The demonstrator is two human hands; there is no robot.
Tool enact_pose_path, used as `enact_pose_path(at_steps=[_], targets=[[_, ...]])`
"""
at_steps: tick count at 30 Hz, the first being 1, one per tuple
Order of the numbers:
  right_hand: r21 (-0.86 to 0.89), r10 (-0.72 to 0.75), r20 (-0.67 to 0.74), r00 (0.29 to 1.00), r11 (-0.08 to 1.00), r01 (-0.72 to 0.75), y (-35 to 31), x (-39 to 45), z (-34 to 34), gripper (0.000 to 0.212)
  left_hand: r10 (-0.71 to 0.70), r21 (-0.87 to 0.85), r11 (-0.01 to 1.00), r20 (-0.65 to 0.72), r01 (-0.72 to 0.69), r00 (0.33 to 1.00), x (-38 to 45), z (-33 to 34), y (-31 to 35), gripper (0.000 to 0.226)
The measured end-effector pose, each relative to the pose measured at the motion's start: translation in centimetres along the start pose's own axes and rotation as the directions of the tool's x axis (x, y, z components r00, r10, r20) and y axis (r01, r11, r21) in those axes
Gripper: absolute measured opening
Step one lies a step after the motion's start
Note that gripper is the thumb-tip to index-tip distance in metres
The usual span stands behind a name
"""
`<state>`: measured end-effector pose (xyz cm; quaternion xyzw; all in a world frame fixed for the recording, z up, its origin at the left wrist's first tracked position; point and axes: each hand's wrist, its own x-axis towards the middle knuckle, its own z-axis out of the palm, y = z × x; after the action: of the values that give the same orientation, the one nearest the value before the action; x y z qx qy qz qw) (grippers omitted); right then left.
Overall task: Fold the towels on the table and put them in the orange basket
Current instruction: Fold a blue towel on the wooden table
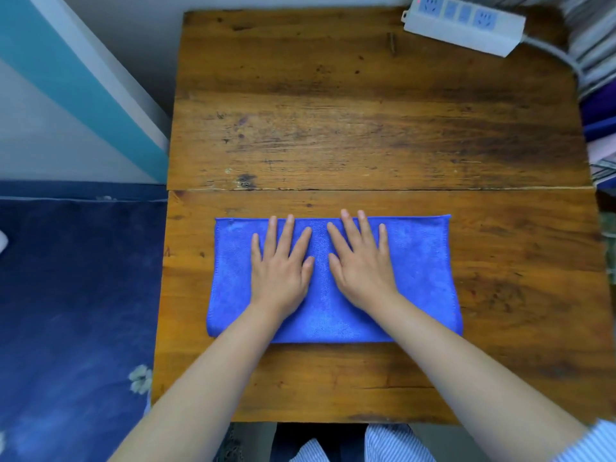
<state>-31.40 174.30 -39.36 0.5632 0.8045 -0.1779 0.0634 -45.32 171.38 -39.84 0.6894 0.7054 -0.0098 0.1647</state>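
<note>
Left hand (pixel 280 261) and right hand (pixel 361 258) lie flat, fingers spread, grasping nothing, pressing the centre of the blue microfibre towel (pixel 420 278), a folded rectangle on the worn wooden desk (pixel 366 128). Recommended: smooth outward toward both short ends, keeping edges aligned. Orange basket not visible.

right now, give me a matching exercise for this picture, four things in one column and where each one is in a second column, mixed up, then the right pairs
Things:
1. blue towel
2. power strip
3. left hand
4. right hand

Places:
A. far right corner of the wooden table
B. flat on the towel, left of its middle
C. spread across the near half of the table
D. flat on the towel, right of its middle

Pairs: 1-C, 2-A, 3-B, 4-D
</note>
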Motion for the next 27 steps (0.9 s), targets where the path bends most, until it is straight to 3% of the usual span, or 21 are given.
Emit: enact_pose_path(at_steps=[5, 9, 12, 16, 19, 22, 24, 27], targets=[[0.0, 0.012, -0.029, 0.999, 1.0, -0.012, 3.0, -0.4, 0.8, 0.051, -0.048, 0.009, 0.999, 0.039, 0.047, 0.998, -0.6, 1.6, -2.2, 0.051], [-0.013, 0.226, -0.067, 0.972, 0.974, -0.227, 7.0, -1.9, 0.5, 0.053, -0.161, 0.022, 0.987, 0.019, 0.161, 0.987, -1.6, 1.1, -4.1, 0.068], [0.02, 0.351, -0.057, 0.935, 0.937, -0.35, 9.2, -2.9, 0.2, 0.053, -0.221, 0.004, 0.975, 0.036, 0.221, 0.975, -2.2, 1.1, -5.8, 0.055], [0.085, 0.459, -0.082, 0.885, 0.888, -0.453, 9.2, -4.7, -0.4, 0.054, -0.242, -0.007, 0.97, 0.02, 0.242, 0.97, -3.1, 0.3, -6.7, 0.056], [0.118, 0.377, -0.126, 0.918, 0.924, -0.364, 5.2, -6.8, -0.2, 0.06, -0.174, -0.045, 0.984, -0.029, 0.173, 0.984, -4.9, -0.2, -5.0, 0.056], [0.043, 0.161, -0.16, 0.974, 0.987, -0.156, -0.9, -8.4, 1.0, 0.056, -0.055, -0.018, 0.998, -0.049, 0.054, 0.997, -7.2, 0.5, -1.8, 0.055], [-0.049, 0.069, -0.121, 0.99, 0.996, -0.075, -3.7, -9.0, 2.1, 0.053, -0.088, -0.005, 0.996, 0.002, 0.088, 0.996, -8.0, 1.3, -1.1, 0.052], [-0.135, 0.062, -0.026, 0.998, 0.989, -0.065, -4.1, -9.5, 2.9, 0.05, -0.209, -0.036, 0.977, 0.043, 0.211, 0.977, -8.7, 2.2, -2.3, 0.053]])
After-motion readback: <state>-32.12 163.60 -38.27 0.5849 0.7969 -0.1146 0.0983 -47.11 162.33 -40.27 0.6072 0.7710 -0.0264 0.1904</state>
